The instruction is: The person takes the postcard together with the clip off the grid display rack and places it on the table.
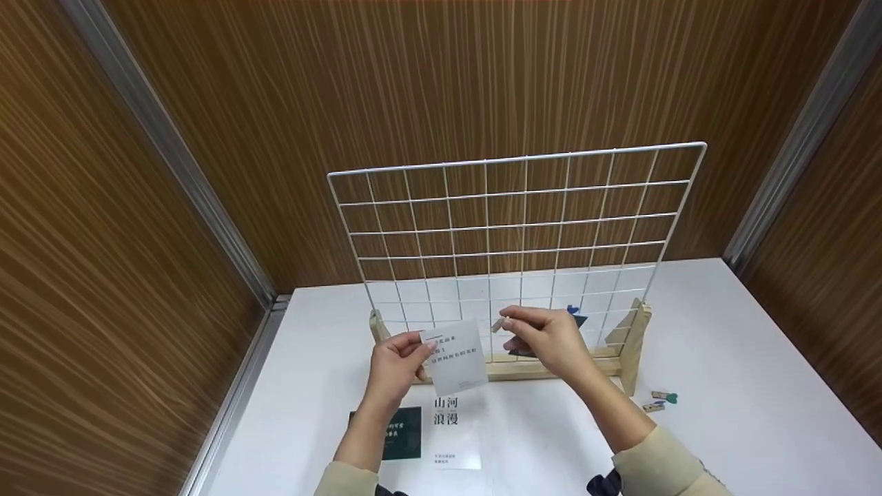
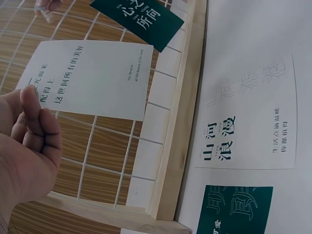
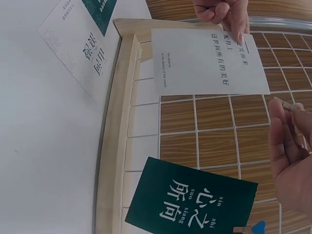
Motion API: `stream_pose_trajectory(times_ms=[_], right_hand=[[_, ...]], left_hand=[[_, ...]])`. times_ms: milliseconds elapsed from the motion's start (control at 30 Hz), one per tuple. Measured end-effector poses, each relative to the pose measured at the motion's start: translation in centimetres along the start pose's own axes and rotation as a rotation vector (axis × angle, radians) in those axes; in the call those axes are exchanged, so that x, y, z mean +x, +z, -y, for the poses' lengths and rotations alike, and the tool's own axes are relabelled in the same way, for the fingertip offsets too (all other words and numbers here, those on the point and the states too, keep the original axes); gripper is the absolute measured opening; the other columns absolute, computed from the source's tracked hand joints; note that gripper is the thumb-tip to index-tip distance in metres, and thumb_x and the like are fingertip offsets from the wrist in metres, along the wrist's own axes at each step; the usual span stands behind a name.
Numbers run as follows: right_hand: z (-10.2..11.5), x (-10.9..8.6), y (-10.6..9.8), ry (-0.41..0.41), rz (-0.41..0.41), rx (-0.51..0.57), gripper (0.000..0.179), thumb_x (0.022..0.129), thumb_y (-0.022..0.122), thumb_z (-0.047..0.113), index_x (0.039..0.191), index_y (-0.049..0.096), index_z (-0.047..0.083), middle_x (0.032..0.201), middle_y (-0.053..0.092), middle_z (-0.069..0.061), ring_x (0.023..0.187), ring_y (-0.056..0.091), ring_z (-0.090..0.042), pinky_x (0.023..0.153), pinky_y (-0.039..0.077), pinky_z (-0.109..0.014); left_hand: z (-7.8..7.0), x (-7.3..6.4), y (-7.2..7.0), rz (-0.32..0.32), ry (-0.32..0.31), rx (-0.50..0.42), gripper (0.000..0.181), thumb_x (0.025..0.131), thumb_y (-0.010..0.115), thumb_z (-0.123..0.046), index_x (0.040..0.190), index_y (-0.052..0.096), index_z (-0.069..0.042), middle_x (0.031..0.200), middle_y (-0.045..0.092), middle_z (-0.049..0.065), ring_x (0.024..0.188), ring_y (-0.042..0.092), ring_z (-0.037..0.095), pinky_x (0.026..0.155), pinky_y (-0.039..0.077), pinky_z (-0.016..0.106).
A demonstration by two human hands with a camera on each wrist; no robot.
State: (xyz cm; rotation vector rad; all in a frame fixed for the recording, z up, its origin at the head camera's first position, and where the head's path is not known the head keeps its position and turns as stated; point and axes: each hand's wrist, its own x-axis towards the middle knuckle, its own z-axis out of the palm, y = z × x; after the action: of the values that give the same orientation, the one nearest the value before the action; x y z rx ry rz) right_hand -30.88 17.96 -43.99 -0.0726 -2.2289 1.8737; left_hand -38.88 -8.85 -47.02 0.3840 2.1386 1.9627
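Note:
My left hand [image 1: 396,368] pinches a white card [image 1: 456,358] with dark printed characters by its upper left edge, holding it before the white wire grid [image 1: 522,226]. To its right, my right hand [image 1: 551,341] grips a small wooden clothespin [image 1: 499,324] between thumb and fingers, close to the card's edge but apart from it. A dark green card [image 3: 192,197] hangs tilted on the grid, held by a clothespin with a blue heart [image 3: 258,227]; in the head view my right hand partly hides it.
On the white table [image 1: 275,413] lie another white card [image 1: 458,441] and a green card [image 1: 406,434], in front of the grid's wooden stand [image 1: 632,351]. Two clothespins [image 1: 661,397] lie at the right. Wood-grain panels [image 1: 441,83] enclose the table behind and at the sides.

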Motion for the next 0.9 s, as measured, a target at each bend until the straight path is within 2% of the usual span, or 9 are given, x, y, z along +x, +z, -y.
stream_pose_trajectory(times_ms=[100,233,333,567,733,900], right_hand=[[-0.5,-0.2,-0.3,-0.013,0.010,0.031,0.022,0.103,0.071,0.007,0.121,0.076,-0.002,0.107,0.077,-0.018,0.076,0.077,-0.019,0.075,0.064,-0.033],[-1.2,-0.8,-0.6,-0.039,0.006,0.002,0.023,0.103,0.072,0.011,0.120,0.077,-0.002,0.100,0.078,-0.013,0.078,0.077,-0.020,0.071,0.063,-0.028],[-1.7,-1.5,-0.7,-0.040,0.008,-0.020,0.024,0.103,0.073,0.014,0.121,0.076,-0.002,0.101,0.079,-0.012,0.080,0.078,-0.022,0.069,0.063,-0.028],[-2.9,-3.1,-0.9,0.000,0.010,0.001,0.026,0.103,0.072,0.011,0.124,0.074,-0.003,0.111,0.076,-0.023,0.084,0.079,-0.023,0.073,0.064,-0.031],[-3.8,-3.9,-1.7,0.017,-0.004,0.016,0.028,0.103,0.069,0.007,0.127,0.071,-0.009,0.111,0.076,-0.021,0.084,0.079,-0.022,0.073,0.064,-0.031],[-4.7,-4.7,-2.8,0.050,-0.040,0.013,0.026,0.103,0.068,0.004,0.126,0.071,-0.008,0.111,0.076,-0.020,0.083,0.079,-0.021,0.071,0.063,-0.027]], left_hand=[[0.1,-0.4,0.0,-0.007,-0.003,-0.007,0.021,0.099,0.077,-0.013,0.118,0.078,-0.003,0.110,0.080,0.012,0.078,0.072,0.018,0.056,0.052,0.018],[0.2,-0.8,0.0,-0.001,-0.008,-0.004,0.023,0.099,0.077,-0.014,0.119,0.077,-0.003,0.108,0.080,0.012,0.063,0.063,0.012,0.055,0.052,0.019],[0.4,-1.1,-0.1,-0.001,-0.012,-0.001,0.022,0.099,0.077,-0.014,0.118,0.077,-0.002,0.107,0.080,0.012,0.057,0.058,0.009,0.054,0.051,0.019],[0.8,-1.7,-0.2,-0.009,-0.025,-0.004,0.021,0.099,0.076,-0.011,0.118,0.077,-0.002,0.108,0.080,0.012,0.059,0.062,0.011,0.054,0.052,0.019],[1.0,-2.1,0.4,-0.023,-0.046,-0.014,0.021,0.098,0.078,-0.013,0.117,0.079,-0.003,0.106,0.080,0.011,0.061,0.064,0.014,0.051,0.050,0.019],[1.4,-2.5,1.1,-0.031,-0.069,-0.026,0.020,0.097,0.079,-0.012,0.115,0.079,-0.004,0.103,0.080,0.011,0.061,0.064,0.015,0.050,0.048,0.019]])
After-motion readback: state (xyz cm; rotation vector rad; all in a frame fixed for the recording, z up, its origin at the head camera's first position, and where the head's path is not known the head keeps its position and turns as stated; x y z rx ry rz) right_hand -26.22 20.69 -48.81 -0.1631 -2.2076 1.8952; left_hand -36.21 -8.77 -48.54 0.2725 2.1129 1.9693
